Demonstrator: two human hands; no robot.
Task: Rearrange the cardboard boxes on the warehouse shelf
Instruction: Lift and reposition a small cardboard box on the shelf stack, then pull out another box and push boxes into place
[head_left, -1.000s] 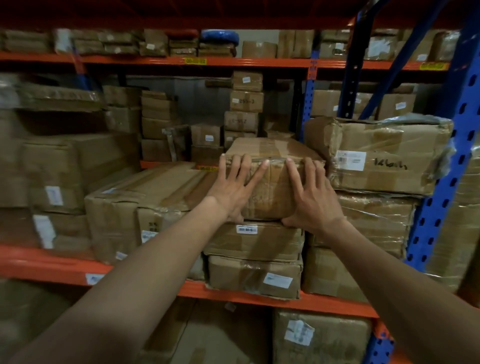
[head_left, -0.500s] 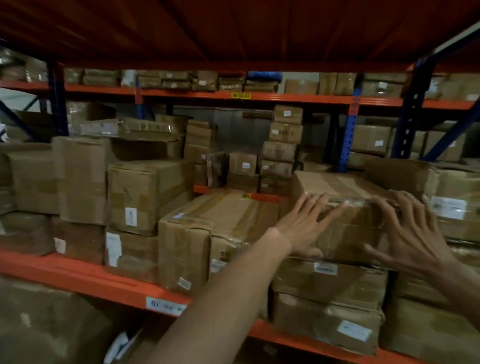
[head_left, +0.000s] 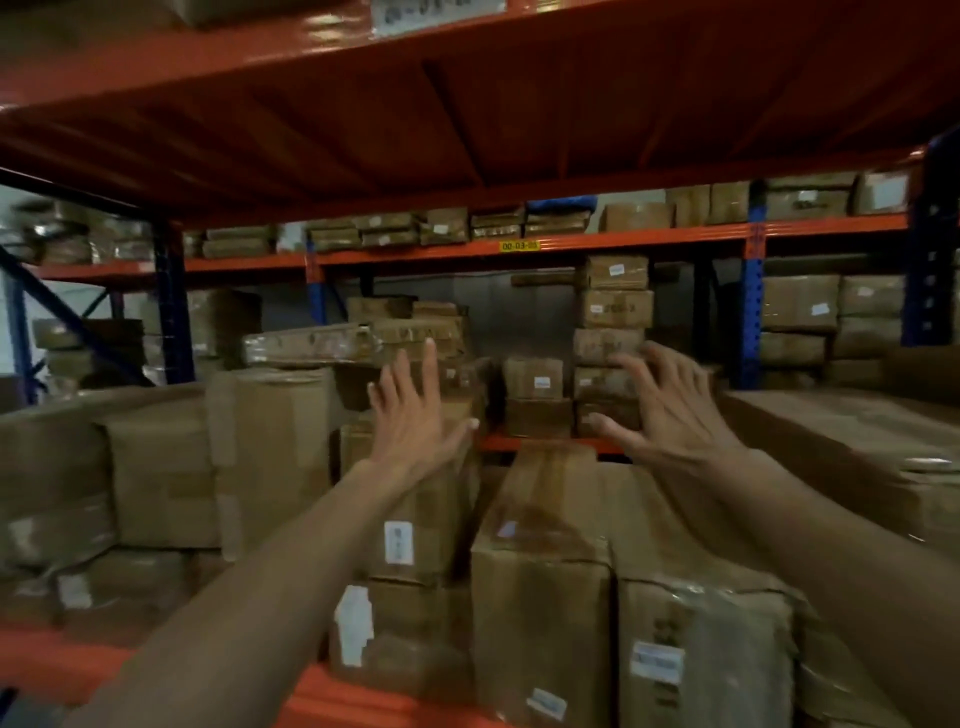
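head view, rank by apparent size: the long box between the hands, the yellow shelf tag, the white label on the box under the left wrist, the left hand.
Largest to smallest as they appear:
1. long box, though nearness to the camera inflates it
2. left hand
3. white label and yellow shelf tag: look alike, and the tag is farther away, so not ranked

dim, warm light | glare on orange beam (head_left: 332, 31) at top | motion blur throughout, labels unreadable | wide-angle bending at edges | deep shadows between boxes
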